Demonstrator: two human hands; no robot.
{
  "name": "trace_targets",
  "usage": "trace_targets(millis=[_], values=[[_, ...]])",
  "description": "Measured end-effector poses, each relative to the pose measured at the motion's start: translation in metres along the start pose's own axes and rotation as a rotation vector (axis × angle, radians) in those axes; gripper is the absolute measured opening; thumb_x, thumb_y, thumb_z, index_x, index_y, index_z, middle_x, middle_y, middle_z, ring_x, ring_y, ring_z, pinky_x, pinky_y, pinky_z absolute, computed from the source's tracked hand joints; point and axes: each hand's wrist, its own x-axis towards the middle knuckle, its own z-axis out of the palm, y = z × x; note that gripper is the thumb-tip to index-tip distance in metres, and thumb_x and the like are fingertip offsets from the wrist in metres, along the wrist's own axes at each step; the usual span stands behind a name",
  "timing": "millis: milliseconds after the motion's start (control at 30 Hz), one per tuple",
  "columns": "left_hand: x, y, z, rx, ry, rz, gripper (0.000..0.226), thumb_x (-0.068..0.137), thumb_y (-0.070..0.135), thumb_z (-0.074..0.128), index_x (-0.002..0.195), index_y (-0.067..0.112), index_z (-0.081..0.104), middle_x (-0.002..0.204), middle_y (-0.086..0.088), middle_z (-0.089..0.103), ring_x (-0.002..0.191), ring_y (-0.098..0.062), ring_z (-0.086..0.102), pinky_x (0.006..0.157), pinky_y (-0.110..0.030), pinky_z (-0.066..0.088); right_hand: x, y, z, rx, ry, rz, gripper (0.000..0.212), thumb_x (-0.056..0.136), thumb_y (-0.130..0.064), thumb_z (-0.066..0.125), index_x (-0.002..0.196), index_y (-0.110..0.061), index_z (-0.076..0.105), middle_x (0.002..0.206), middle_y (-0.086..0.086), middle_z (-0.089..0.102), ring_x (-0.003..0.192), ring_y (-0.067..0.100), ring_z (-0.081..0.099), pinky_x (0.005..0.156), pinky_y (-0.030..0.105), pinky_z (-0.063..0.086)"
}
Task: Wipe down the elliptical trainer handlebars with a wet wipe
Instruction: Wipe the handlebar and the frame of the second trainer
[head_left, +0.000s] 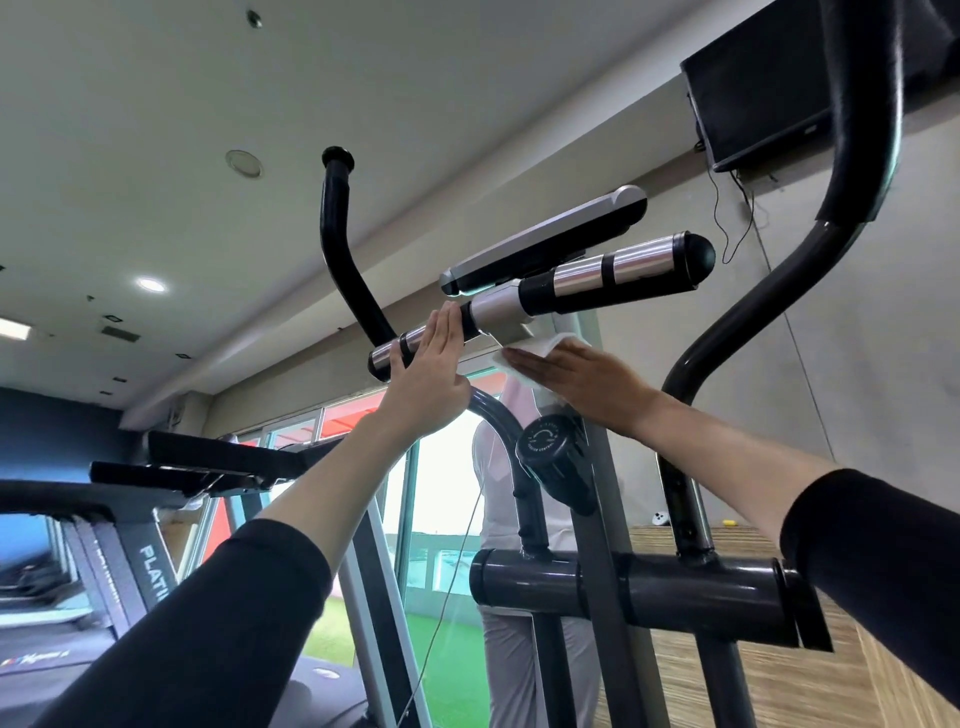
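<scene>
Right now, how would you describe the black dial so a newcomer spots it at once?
Find the grey console mid-frame and follow its post downward. Just under the right hand, which presses a white wipe, sits the dial. It alone is a stubby round cap with pale arrow markings on its face; everything nearby is long tubing.

My left hand (428, 371) lies flat on the left end of the cross handlebar (571, 283). My right hand (587, 384) is just right of it, below the bar's middle, on the wet wipe (550, 344). Console (545, 239) above the bar, knob (545, 449) beneath my right wrist, treadmill (156, 551) far left
</scene>
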Motion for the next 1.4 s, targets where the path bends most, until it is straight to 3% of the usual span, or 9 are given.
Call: trace_targets(millis=[233, 367, 533, 867, 1000, 1100, 1167, 1233, 1400], values=[[0.002, -0.002, 0.004, 0.008, 0.011, -0.012, 0.081, 0.089, 0.007, 0.037, 0.152, 0.017, -0.014, 0.16, 0.005, -0.014, 0.147, -0.009, -0.013, 0.115, -0.051, -0.009, -0.028, 0.0, 0.001, 0.129, -0.164, -0.063, 0.055, 0.085, -0.008, 0.038, 0.14, -0.006, 0.045, 0.141, 0.008, 0.05, 0.123, 0.02, 0.055, 0.103, 0.042, 0.042], [0.001, -0.002, 0.002, -0.001, -0.005, -0.014, 0.08, 0.09, 0.007, 0.037, 0.151, 0.017, -0.014, 0.16, 0.006, -0.015, 0.146, -0.008, -0.014, 0.115, -0.05, -0.01, -0.028, 0.004, -0.004, 0.134, -0.195, -0.11, 0.058, 0.077, -0.013, 0.066, 0.133, -0.012, 0.055, 0.136, 0.005, 0.056, 0.12, 0.02, 0.058, 0.107, 0.04, 0.037], [0.0, 0.0, 0.0, 0.014, -0.026, -0.01, 0.083, 0.089, 0.005, 0.038, 0.151, 0.017, -0.016, 0.16, 0.006, -0.018, 0.146, -0.009, -0.015, 0.116, -0.05, -0.009, -0.019, 0.008, -0.008, 0.007, -0.229, -0.144, 0.05, 0.082, -0.016, 0.045, 0.13, -0.018, 0.058, 0.135, -0.002, 0.057, 0.12, 0.013, 0.057, 0.111, 0.034, 0.021], [0.0, -0.001, -0.006, 0.031, -0.068, -0.003, 0.087, 0.085, -0.001, 0.037, 0.152, 0.016, -0.016, 0.16, 0.006, -0.016, 0.146, -0.009, -0.016, 0.117, -0.049, -0.009, 0.013, -0.01, -0.005, -0.332, -0.252, 0.073, 0.084, 0.077, 0.013, -0.007, 0.151, -0.024, 0.007, 0.152, -0.016, -0.006, 0.144, 0.002, 0.011, 0.107, 0.038, -0.027], [0.0, -0.002, -0.006, 0.012, -0.074, -0.012, 0.088, 0.084, -0.004, 0.036, 0.151, 0.018, -0.017, 0.16, 0.007, -0.017, 0.145, -0.008, -0.017, 0.116, -0.047, -0.011, 0.03, -0.007, -0.013, -0.369, -0.062, 0.192, 0.087, 0.082, 0.016, -0.015, 0.148, -0.023, 0.025, 0.154, -0.015, 0.021, 0.146, 0.007, 0.006, 0.115, 0.034, -0.015], [0.001, -0.005, -0.006, 0.01, -0.073, -0.003, 0.088, 0.084, -0.004, 0.035, 0.152, 0.019, -0.016, 0.159, 0.008, -0.017, 0.145, -0.006, -0.017, 0.116, -0.047, -0.012, 0.039, -0.015, -0.014, -0.35, 0.077, 0.271, 0.067, 0.088, 0.013, -0.009, 0.151, -0.007, 0.0, 0.159, 0.004, -0.001, 0.145, 0.02, -0.014, 0.117, 0.035, -0.014], [0.002, -0.005, -0.006, 0.017, -0.069, 0.005, 0.089, 0.084, -0.004, 0.036, 0.152, 0.02, -0.016, 0.159, 0.008, -0.018, 0.145, -0.006, -0.017, 0.115, -0.047, -0.012, 0.048, -0.019, -0.014, -0.291, 0.105, 0.277, 0.058, 0.091, 0.008, -0.008, 0.149, -0.001, -0.006, 0.158, 0.008, 0.011, 0.146, 0.019, 0.012, 0.118, 0.035, -0.007], [0.003, -0.005, -0.006, 0.021, -0.064, 0.002, 0.088, 0.085, -0.003, 0.037, 0.152, 0.02, -0.015, 0.16, 0.007, -0.017, 0.145, -0.006, -0.017, 0.115, -0.047, -0.013, 0.06, -0.018, -0.017, -0.232, 0.113, 0.302, 0.06, 0.092, 0.006, 0.001, 0.147, -0.004, 0.021, 0.15, 0.003, 0.037, 0.139, 0.015, 0.035, 0.116, 0.035, 0.0], [0.003, -0.009, -0.007, 0.064, -0.08, 0.009, 0.085, 0.086, -0.001, 0.035, 0.152, 0.02, -0.015, 0.16, 0.008, -0.016, 0.145, -0.005, -0.016, 0.115, -0.048, -0.014, 0.064, -0.011, -0.019, -0.235, 0.15, 0.279, 0.066, 0.091, 0.007, 0.005, 0.138, -0.01, 0.049, 0.143, 0.008, 0.048, 0.133, 0.018, 0.044, 0.115, 0.034, 0.005]])
